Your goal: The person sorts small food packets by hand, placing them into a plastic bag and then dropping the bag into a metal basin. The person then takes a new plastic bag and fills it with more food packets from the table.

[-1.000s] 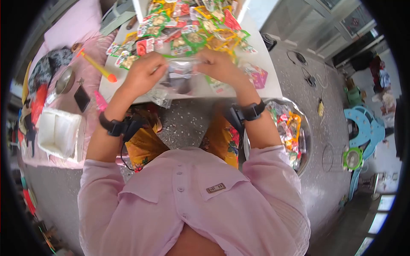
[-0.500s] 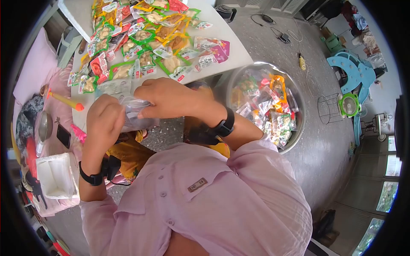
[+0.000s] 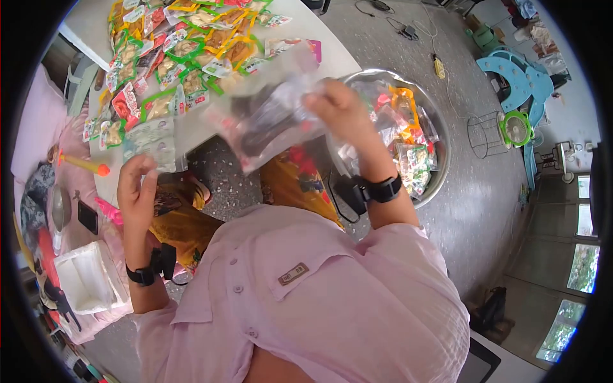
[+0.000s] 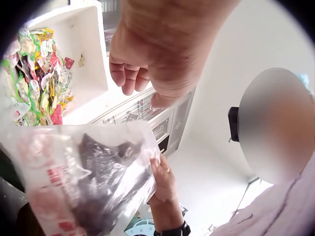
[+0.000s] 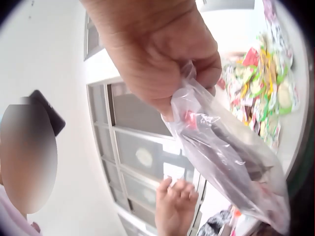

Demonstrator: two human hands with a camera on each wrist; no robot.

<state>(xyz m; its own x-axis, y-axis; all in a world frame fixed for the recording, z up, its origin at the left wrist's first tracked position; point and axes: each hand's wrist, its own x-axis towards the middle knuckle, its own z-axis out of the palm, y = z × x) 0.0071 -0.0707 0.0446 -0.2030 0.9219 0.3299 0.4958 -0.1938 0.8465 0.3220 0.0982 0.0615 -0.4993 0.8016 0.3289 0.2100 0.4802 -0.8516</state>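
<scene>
A clear plastic bag [image 3: 274,121] with dark pieces inside and red print hangs from my right hand [image 3: 345,112], blurred in the head view. The right wrist view shows thumb and fingers pinching the bag's gathered edge [image 5: 189,78]. My left hand [image 3: 137,185] holds nothing; its fingers are loosely bent near the table's front edge, and it is apart from the bag in the left wrist view [image 4: 157,54]. Just beyond it a transparent packet [image 3: 156,145] lies over the table edge. Colourful food packets [image 3: 182,48] cover much of the white table [image 3: 325,48].
On my right a large metal basin [image 3: 440,172] holds many packets, close to the right forearm. A white foam box [image 3: 89,277] and a phone [image 3: 87,217] sit on the pink bedding at left. A green fan [image 3: 517,127] stands farther right on the floor.
Both hands were together at the bag. They have parted: the right hand has swung right and up with the bag, towards the basin, and the left has let go.
</scene>
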